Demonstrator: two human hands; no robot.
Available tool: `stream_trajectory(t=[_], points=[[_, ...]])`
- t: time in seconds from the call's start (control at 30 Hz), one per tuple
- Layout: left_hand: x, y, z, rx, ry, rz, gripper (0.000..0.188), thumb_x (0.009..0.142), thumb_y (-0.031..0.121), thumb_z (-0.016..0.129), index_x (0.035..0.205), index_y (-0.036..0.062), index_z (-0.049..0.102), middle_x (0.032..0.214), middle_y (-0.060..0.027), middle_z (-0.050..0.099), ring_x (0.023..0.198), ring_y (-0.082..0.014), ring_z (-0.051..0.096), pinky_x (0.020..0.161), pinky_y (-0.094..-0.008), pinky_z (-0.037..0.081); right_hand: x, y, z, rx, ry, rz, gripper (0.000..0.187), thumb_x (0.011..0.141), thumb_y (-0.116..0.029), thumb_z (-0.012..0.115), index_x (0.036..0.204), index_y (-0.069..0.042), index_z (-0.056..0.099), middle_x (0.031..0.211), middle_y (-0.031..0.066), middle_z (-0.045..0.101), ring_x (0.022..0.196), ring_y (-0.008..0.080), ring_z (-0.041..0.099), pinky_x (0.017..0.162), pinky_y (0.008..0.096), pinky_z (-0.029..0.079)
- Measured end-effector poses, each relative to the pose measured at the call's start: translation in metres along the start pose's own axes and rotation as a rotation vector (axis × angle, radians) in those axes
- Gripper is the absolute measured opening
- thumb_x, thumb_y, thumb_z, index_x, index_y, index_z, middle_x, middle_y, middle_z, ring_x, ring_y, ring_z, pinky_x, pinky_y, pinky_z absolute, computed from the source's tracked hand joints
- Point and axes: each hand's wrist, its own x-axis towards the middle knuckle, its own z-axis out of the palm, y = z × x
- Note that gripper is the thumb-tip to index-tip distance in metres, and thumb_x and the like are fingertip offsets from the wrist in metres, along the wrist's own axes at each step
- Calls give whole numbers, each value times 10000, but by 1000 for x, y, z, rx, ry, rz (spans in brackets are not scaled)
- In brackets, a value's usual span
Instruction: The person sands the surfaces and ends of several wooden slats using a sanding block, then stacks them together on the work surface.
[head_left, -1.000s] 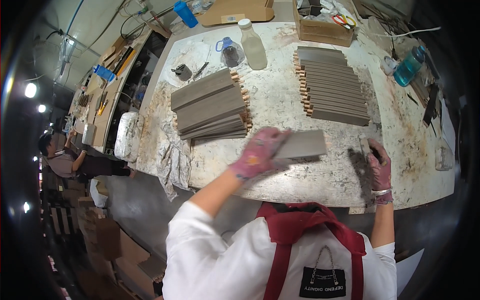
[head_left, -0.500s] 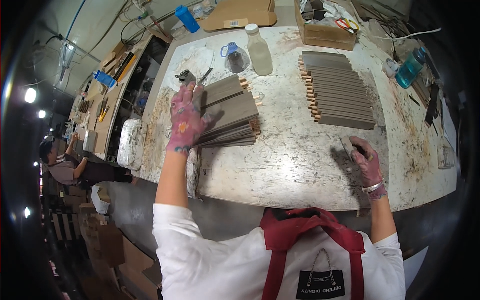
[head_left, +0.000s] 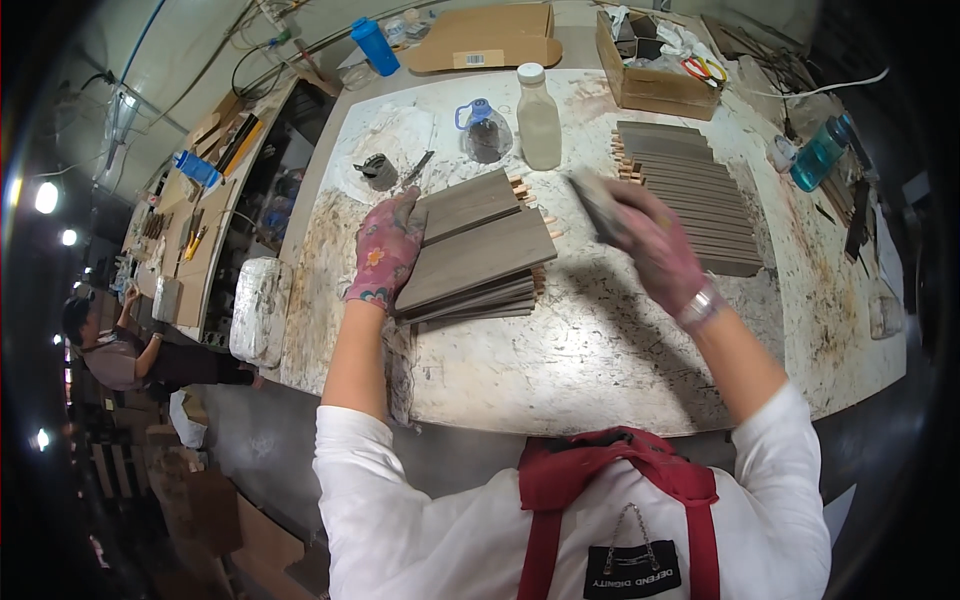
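Observation:
My left hand (head_left: pixel 385 248), in a pink flowered glove, closes on the left end of a grey panel (head_left: pixel 480 258) at the top of a loose stack. More grey panels (head_left: pixel 475 205) lie just behind it, with pale brown tabs (head_left: pixel 520 190) sticking out at their right ends. My right hand (head_left: pixel 660 245), in a matching glove and blurred by motion, is raised over the table, right of the stack. It grips a flat grey block (head_left: pixel 597 210) whose exact kind I cannot make out. A second row of overlapping grey panels (head_left: pixel 700 200) lies beyond that hand.
Behind the panels stand a cloudy bottle (head_left: pixel 540 120), a blue-handled jug (head_left: pixel 485 135) and a dark small pot (head_left: pixel 377 172). A cardboard box (head_left: pixel 660 90) sits at the back right, near a teal bottle (head_left: pixel 820 155). Another person (head_left: pixel 115 350) works at the left bench.
My right hand has swung left and up from the table's right side with the block. My left hand has shifted slightly down on the stack, and the top panel sits at a different angle.

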Motion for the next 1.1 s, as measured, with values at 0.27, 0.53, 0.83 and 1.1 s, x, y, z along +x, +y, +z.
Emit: stream_trajectory(t=[0.27,0.53,0.83,1.1], points=[[12,16,3,30,-7,16,353,926,248,579,1262,149,623,1212,-109,648,1115,-320,598,994,-401,463,126,62,121,186,-5,-37,461,840,-362,707,1156,-33,647,1097,120,656,1006,204,605,882,322,512],[9,13,4,-17,29,-19,361,959,316,522,1257,144,630,1214,-122,647,1143,-313,587,997,-404,458,138,48,-47,333,242,-117,305,905,-299,667,1131,-98,627,1080,42,626,962,151,599,894,322,510],[18,-59,-16,-617,214,-109,414,927,175,647,1315,63,558,1321,-130,589,1254,-241,537,1076,-319,378,-28,51,-34,-16,-376,195,660,818,-432,691,1269,36,575,1197,96,624,1108,181,575,984,313,442],[59,-133,18,-48,5,-144,283,895,321,621,982,52,638,997,-191,654,915,-390,612,800,-429,479,-92,146,-40,283,-93,550,570,815,-295,720,1238,58,574,1103,92,647,1015,156,587,912,304,466]])
